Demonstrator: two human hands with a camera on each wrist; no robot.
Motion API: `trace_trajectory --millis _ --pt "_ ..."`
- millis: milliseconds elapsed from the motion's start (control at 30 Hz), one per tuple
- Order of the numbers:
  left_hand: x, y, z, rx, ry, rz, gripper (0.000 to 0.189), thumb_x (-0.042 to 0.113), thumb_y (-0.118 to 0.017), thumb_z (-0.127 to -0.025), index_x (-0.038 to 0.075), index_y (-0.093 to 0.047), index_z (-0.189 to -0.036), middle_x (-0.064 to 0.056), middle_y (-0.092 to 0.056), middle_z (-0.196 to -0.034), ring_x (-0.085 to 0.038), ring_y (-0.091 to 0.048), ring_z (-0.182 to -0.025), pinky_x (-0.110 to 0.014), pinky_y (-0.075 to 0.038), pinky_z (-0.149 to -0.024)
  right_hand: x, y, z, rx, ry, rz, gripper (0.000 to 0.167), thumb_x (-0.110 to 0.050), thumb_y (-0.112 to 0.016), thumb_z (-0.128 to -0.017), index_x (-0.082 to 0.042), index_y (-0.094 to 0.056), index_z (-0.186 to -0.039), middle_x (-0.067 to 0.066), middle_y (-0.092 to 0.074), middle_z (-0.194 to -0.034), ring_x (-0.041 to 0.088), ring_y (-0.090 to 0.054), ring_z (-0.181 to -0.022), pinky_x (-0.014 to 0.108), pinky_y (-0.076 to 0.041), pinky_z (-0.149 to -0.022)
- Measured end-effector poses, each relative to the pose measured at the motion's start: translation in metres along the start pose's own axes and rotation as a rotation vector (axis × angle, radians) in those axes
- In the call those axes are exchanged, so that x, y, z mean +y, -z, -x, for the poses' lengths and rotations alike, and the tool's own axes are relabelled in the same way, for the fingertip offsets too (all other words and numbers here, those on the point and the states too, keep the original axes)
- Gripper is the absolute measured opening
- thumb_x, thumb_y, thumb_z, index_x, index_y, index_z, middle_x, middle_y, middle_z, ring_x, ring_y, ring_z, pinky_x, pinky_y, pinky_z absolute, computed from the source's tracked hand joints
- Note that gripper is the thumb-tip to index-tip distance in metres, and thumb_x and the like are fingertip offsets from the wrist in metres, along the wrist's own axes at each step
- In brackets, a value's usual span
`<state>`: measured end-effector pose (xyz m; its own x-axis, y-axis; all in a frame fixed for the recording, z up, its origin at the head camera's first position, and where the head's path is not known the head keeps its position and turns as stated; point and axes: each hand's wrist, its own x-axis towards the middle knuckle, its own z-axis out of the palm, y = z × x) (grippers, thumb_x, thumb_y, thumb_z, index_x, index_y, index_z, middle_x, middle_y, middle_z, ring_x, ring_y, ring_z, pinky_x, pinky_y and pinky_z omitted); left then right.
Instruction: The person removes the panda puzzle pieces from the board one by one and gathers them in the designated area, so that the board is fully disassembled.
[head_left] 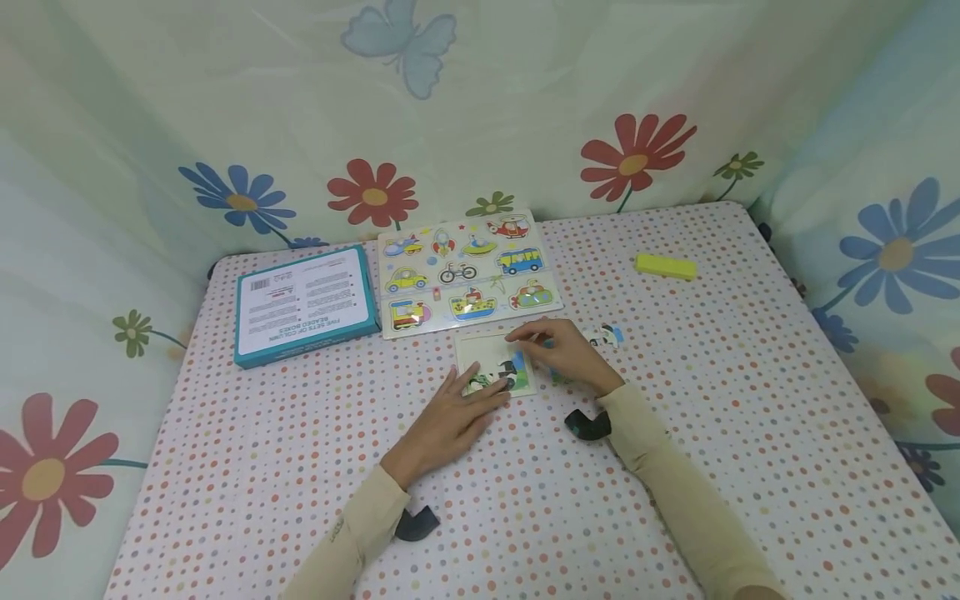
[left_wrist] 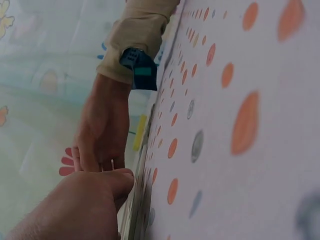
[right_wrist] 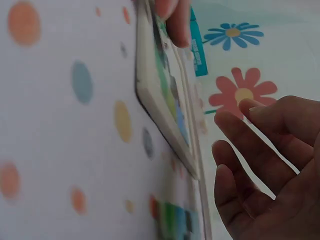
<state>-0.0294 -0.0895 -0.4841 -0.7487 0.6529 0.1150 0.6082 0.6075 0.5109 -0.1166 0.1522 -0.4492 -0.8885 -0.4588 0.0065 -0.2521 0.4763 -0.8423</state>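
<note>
A small square puzzle board (head_left: 476, 348) lies on the dotted table, with panda-picture pieces (head_left: 514, 367) in its lower and right part; its upper left is plain. My left hand (head_left: 450, 417) rests on the board's lower left with fingers spread. Over the upper right edge hovers my right hand (head_left: 558, 354), its thumb and index tips close together. In the right wrist view this hand (right_wrist: 270, 170) is apart from the board (right_wrist: 159, 112), and no piece shows in its loosely bent fingers. One loose piece (head_left: 606, 337) lies right of it, another (right_wrist: 175, 220) beside the board, partly hidden under the hand.
Behind the board lies a larger vehicle puzzle (head_left: 495, 287). A teal-edged box (head_left: 303, 304) is at the back left, a yellow block (head_left: 666, 267) at the back right. Black wrist mounts (head_left: 588, 425) sit at both sleeves. A flower-print curtain (head_left: 480, 108) borders the table.
</note>
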Motion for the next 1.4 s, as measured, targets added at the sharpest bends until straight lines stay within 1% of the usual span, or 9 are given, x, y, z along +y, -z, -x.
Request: trace_trajectory --millis 100,233,433,567,700,833,1100,1333,1400 --pt "0.001 -0.001 -0.001 -0.003 -0.028 -0.005 0.041 0.028 -0.043 -0.103 0.028 -0.045 -0.144 0.015 -0.034 -0.152 -0.025 -0.012 -0.148 -0.048 -0.005 -0.12 0.0 -0.007 -0.002 -0.02 -0.029 0.021 0.018 -0.009 -0.06 -0.094 -0.008 -0.072 -0.107 0.006 -0.069 -0.11 0.02 -0.06 -0.098 0.04 -0.049 -0.087" --pt "0.001 -0.003 -0.002 -0.005 -0.039 -0.027 0.041 0.029 -0.042 -0.104 0.028 -0.043 -0.145 0.014 -0.033 -0.153 -0.026 -0.012 -0.148 -0.048 -0.005 -0.12 0.004 -0.011 -0.001 -0.048 -0.078 -0.003 0.02 -0.008 -0.058 -0.095 -0.01 -0.071 -0.11 0.005 -0.067 -0.115 0.022 -0.057 -0.111 0.044 -0.045 -0.099" --pt "0.0 -0.001 -0.004 -0.014 -0.016 -0.035 0.042 0.03 -0.039 -0.104 0.031 -0.04 -0.146 0.017 -0.03 -0.153 -0.027 -0.012 -0.148 -0.048 -0.004 -0.12 0.009 -0.011 -0.003 -0.069 -0.076 -0.038 0.027 -0.002 -0.05 -0.096 -0.012 -0.071 -0.11 0.004 -0.065 -0.116 0.022 -0.056 -0.111 0.045 -0.044 -0.1" --pt "0.001 -0.001 -0.005 -0.016 -0.006 -0.031 0.042 0.03 -0.038 -0.105 0.033 -0.039 -0.147 0.017 -0.029 -0.153 -0.028 -0.012 -0.148 -0.048 -0.004 -0.12 0.011 -0.011 -0.004 -0.08 -0.06 -0.041 0.03 -0.001 -0.046 -0.096 -0.012 -0.071 -0.111 0.005 -0.065 -0.116 0.021 -0.055 -0.106 0.042 -0.044 -0.098" --pt "0.001 -0.002 -0.005 -0.022 0.0 -0.052 0.042 0.031 -0.035 -0.105 0.034 -0.039 -0.147 0.017 -0.031 -0.152 -0.027 -0.011 -0.148 -0.047 -0.003 -0.12 0.013 -0.011 -0.005 -0.084 -0.061 -0.035 0.032 0.0 -0.045 -0.096 -0.012 -0.071 -0.11 0.004 -0.065 -0.116 0.02 -0.053 -0.099 0.037 -0.044 -0.09" --pt "0.002 -0.004 -0.006 -0.021 0.0 -0.067 0.042 0.031 -0.034 -0.105 0.034 -0.038 -0.147 0.017 -0.032 -0.152 -0.027 -0.011 -0.148 -0.047 -0.003 -0.12 0.014 -0.01 -0.004 -0.084 -0.064 -0.048 0.033 0.001 -0.045 -0.095 -0.012 -0.071 -0.109 0.004 -0.065 -0.115 0.021 -0.053 -0.094 0.036 -0.044 -0.083" --pt "0.003 -0.003 -0.006 -0.022 0.002 -0.071 0.042 0.03 -0.032 -0.106 0.032 -0.039 -0.147 0.017 -0.032 -0.152 -0.028 -0.011 -0.148 -0.048 -0.004 -0.12 0.014 -0.008 -0.003 -0.1 -0.062 -0.108 0.034 0.003 -0.043 -0.094 -0.01 -0.071 -0.11 0.006 -0.064 -0.115 0.022 -0.049 -0.09 0.034 -0.04 -0.079" --pt "0.002 -0.003 -0.005 -0.033 0.002 -0.074 0.042 0.029 -0.032 -0.106 0.032 -0.038 -0.147 0.017 -0.03 -0.153 -0.027 -0.01 -0.148 -0.047 -0.003 -0.12 0.011 -0.007 -0.002 -0.119 -0.086 -0.147 0.034 0.003 -0.042 -0.095 -0.004 -0.068 -0.115 0.013 -0.061 -0.125 0.024 -0.049 -0.085 0.032 -0.041 -0.072" --pt "0.002 -0.004 -0.005 -0.031 0.005 -0.074 0.042 0.029 -0.032 -0.106 0.033 -0.038 -0.147 0.018 -0.029 -0.153 -0.027 -0.01 -0.148 -0.046 -0.002 -0.12 0.01 -0.006 -0.002 -0.121 -0.086 -0.15 0.034 0.004 -0.042 -0.095 -0.004 -0.068 -0.114 0.014 -0.061 -0.125 0.025 -0.05 -0.087 0.032 -0.041 -0.072"
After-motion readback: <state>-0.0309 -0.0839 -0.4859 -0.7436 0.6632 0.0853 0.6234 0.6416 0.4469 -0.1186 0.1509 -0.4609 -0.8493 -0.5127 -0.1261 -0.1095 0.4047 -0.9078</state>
